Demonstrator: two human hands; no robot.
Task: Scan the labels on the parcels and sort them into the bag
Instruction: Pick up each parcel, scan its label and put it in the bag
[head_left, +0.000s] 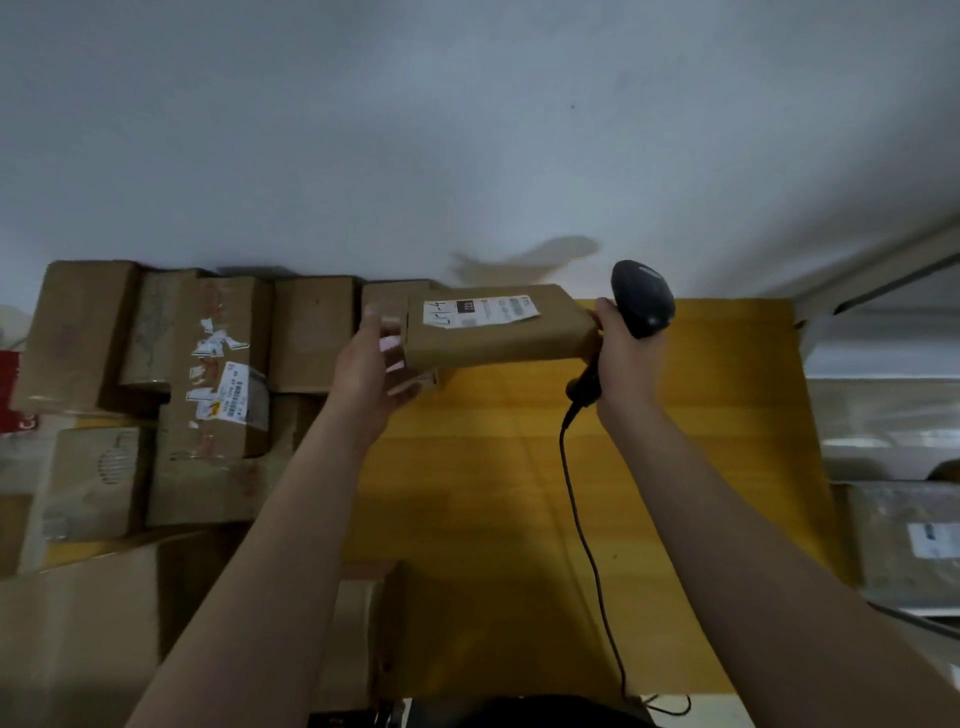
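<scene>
"Since you stand nearest, where is the parcel (498, 338)?"

"Held up off the yellow surface (675, 467), lying roughly level between the two hands, with the white wall (467, 130) behind it. A white label (480, 313) sits on its upper face. It carries a handwritten mark, a dark block and printed lines, all too small for me to read."

"Left hand (379, 358)?"

"At the parcel's left end, gripping it. The thumb is raised beside the end and the fingers go beneath. That end is blurred, so I note no more of the grip."

"Right hand (621, 353)?"

"Closed round the handle of a black scanner (641, 299). The scanner's head stands above the fist, just beside the parcel's right end. The thumb lies against that end, but whether it bears any weight I cannot tell."

"Anything attached to the scanner?"

"A dark cable (576, 493) hangs from the handle's foot, runs down over the surface between the forearms and curls near the bottom edge."

"Other goods?"

"Brown boxes (208, 364) are stacked on the left, against the wall. One bears torn white stickers and a barcode slip. A grey packet (909, 540) with a white label lies at far right, off the surface and well apart from the hands."
</scene>
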